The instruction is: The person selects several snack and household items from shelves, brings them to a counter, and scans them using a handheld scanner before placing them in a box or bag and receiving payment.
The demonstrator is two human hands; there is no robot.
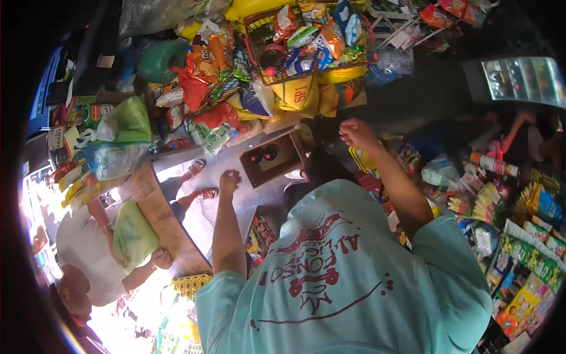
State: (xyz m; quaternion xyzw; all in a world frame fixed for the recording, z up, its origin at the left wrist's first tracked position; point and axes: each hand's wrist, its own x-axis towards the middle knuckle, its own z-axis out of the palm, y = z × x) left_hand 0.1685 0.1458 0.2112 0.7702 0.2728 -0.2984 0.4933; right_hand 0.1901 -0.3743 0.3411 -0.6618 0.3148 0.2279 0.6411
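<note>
My left hand is raised over the pale floor with its fingers curled; nothing shows in it. Farther right and forward, my right hand hangs in the air, fingers folded, also with nothing visible in it. Between and beyond them lies an open cardboard box holding dark bottles with red caps. Ahead, a wire basket is filled with snack packets and a dark bottle with a red cap. Yellow bags bulge below the basket.
At left a person holds a green plastic bag by a wooden counter. Light green and blue bags stand on the counter's far end. Packaged goods crowd the right side. A lit glass-fronted cooler is at upper right.
</note>
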